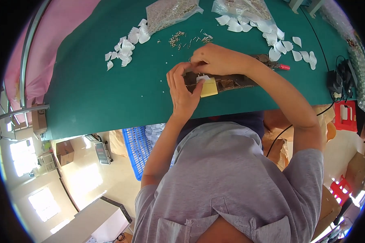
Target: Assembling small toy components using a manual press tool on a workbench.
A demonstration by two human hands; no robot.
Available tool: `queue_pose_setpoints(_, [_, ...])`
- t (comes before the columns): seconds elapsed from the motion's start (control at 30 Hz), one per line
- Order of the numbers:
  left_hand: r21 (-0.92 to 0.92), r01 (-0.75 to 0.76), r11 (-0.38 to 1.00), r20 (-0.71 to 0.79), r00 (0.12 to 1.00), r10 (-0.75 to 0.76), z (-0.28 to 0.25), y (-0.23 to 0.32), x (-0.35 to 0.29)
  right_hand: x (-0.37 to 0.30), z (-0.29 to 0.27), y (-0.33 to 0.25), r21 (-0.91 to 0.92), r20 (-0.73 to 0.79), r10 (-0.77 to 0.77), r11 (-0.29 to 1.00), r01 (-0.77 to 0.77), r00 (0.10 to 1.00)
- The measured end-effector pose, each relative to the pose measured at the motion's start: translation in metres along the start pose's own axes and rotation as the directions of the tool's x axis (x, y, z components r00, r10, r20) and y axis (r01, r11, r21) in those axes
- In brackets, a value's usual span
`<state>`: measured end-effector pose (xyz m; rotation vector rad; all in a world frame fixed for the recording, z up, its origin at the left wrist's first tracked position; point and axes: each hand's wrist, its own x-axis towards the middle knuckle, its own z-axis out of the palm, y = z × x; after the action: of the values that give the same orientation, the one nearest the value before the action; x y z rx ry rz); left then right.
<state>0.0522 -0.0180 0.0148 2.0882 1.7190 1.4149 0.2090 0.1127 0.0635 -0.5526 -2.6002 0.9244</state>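
Observation:
A small white plastic piece with thin metal pins standing up from it rests by a yellow block. Both are at a worn brown board near the front edge of the table. My left hand is curled round the board's left end, its thumb pressed against the white piece. Over the piece, my right hand reaches in with its fingertips pinched together, close to the left index finger. Whatever lies in that pinch is too small and too covered to make out.
Small metal parts and loose pins lie beyond my hands on the green table. White fan-shaped plastic pieces are scattered left and right beside clear bags. A red-handled tool is at right; a blue basket stands below.

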Motion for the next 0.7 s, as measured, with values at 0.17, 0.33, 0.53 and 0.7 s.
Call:
queue_pose_setpoints(0.17, [-0.119,0.149,0.982,0.148,0.980,-0.131,-0.004,-0.009,-0.002,-0.016,0.000,0.007,0.265,0.021,0.116,0.957,-0.117,0.993])
queue_pose_setpoints(0.33, [-0.206,0.237,0.949,0.230,0.955,-0.189,-0.006,-0.017,0.003,-0.021,0.005,-0.003,0.226,-0.029,0.174,0.960,-0.163,0.984])
queue_pose_setpoints(0.53, [-0.211,0.208,0.955,0.302,0.943,-0.138,-0.011,-0.024,0.011,-0.021,0.009,-0.004,0.335,-0.049,0.244,0.917,-0.215,0.968])
queue_pose_setpoints(0.7, [-0.209,0.110,0.972,0.341,0.940,-0.033,-0.012,-0.033,0.014,-0.040,0.012,-0.023,0.079,-0.109,0.244,0.968,-0.236,0.964])
